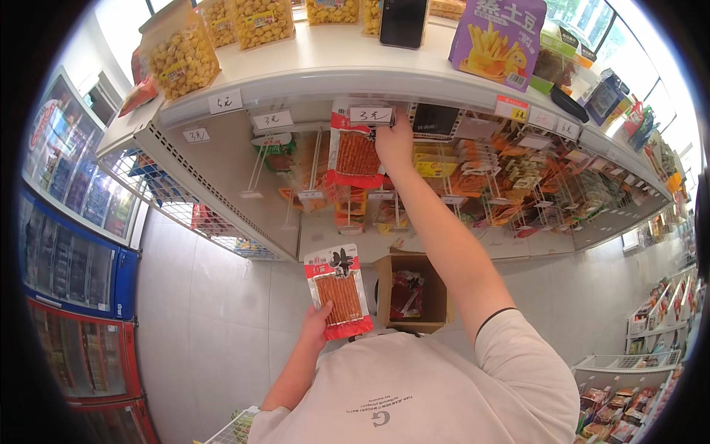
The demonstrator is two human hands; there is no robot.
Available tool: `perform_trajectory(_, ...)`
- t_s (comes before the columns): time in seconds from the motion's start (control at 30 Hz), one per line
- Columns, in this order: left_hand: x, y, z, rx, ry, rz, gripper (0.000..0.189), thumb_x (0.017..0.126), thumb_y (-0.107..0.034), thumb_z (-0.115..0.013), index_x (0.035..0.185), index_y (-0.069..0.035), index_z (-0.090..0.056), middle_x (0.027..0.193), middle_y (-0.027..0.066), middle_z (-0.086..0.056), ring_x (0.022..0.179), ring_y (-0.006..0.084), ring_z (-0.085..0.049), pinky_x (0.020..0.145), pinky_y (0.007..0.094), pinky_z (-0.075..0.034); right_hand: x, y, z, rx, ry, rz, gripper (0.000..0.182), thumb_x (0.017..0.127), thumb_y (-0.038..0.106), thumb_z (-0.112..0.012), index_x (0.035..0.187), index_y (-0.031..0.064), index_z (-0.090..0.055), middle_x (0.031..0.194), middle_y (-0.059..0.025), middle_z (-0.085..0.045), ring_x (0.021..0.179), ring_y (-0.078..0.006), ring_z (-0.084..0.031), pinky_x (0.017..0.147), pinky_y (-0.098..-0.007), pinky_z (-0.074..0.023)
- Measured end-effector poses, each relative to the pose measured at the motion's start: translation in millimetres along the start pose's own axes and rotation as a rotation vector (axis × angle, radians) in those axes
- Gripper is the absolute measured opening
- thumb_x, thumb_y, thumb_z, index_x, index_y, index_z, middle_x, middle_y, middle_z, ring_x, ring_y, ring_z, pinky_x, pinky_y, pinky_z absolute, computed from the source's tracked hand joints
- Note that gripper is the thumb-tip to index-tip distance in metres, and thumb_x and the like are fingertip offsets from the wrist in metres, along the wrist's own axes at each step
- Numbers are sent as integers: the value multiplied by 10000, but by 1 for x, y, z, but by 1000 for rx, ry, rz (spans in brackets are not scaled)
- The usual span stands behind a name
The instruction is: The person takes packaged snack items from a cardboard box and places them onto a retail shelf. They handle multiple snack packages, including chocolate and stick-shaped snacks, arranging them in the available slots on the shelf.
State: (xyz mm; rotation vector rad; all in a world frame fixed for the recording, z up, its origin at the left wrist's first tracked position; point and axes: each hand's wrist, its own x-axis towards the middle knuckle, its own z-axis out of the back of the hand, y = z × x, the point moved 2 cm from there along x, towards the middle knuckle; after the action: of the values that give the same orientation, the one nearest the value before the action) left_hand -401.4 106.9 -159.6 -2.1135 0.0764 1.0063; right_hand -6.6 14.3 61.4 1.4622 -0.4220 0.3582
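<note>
My left hand (317, 324) holds a red and white snack packet (339, 291) by its lower left side, thumb on the front; reddish-brown sticks show through it. Up at the shelf front, my right hand (395, 143) is at the right edge of a similar packet (355, 152), behind a price tag (370, 115) with handwriting. Its fingertips are hidden, so its grip cannot be made out. An opened cardboard box (441, 294) with more such packets (406, 294) inside stands on the floor below my right forearm.
Popcorn bags (180, 61), a phone (403, 22) and a purple fries bag (493, 41) stand on the shelf top (333, 53). Hooks with hanging snack packets (477, 161) extend rightward beneath it. Glass-door coolers (66, 255) line the left; racks (621, 405) stand lower right.
</note>
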Motion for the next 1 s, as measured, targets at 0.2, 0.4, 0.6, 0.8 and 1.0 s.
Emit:
perform_trajectory(0.2,0,8,10,-14,18,17,367,1035,-147,-607,1364,-14,-512,1287,112,-648,1147,267,-661,934,445,-579,0,13,-1,49,44,-32,419,872,-23,-498,1281,-36,-586,1166,-210,-691,1094,-348,-651,962,-369,-482)
perform_trajectory(0.4,1,12,19,-62,34,14,387,1030,-153,-616,1378,-20,-509,1294,113,-646,1158,274,-655,951,458,-570,-5,13,-4,-7,23,-58,465,921,-17,-506,1385,-16,-524,1225,-235,-659,1046,-334,-656,888,-412,-511)
perform_trajectory(0.6,-5,3,15,-40,-9,68,404,1021,-168,-635,1375,-18,-510,1290,120,-646,1143,281,-665,935,454,-580,-1,-7,-7,44,37,-46,426,960,62,-554,1375,-23,-508,1255,-234,-639,1065,-326,-654,919,-399,-503)
perform_trajectory(0.8,-1,-1,18,-32,7,58,384,1024,-174,-631,1360,-19,-525,1268,117,-658,1117,270,-677,926,440,-582,-1,-13,-9,41,65,45,376,977,101,-581,1333,-3,-521,1243,-214,-650,1152,-323,-631,974,-388,-480)
perform_trajectory(1.0,6,-2,22,-32,3,50,352,1027,-171,-625,1337,-25,-545,1239,105,-674,1105,251,-681,920,425,-581,-1,0,-11,114,17,83,291,948,6,-544,1237,-13,-568,1189,-149,-663,1104,-256,-623,976,-351,-470)
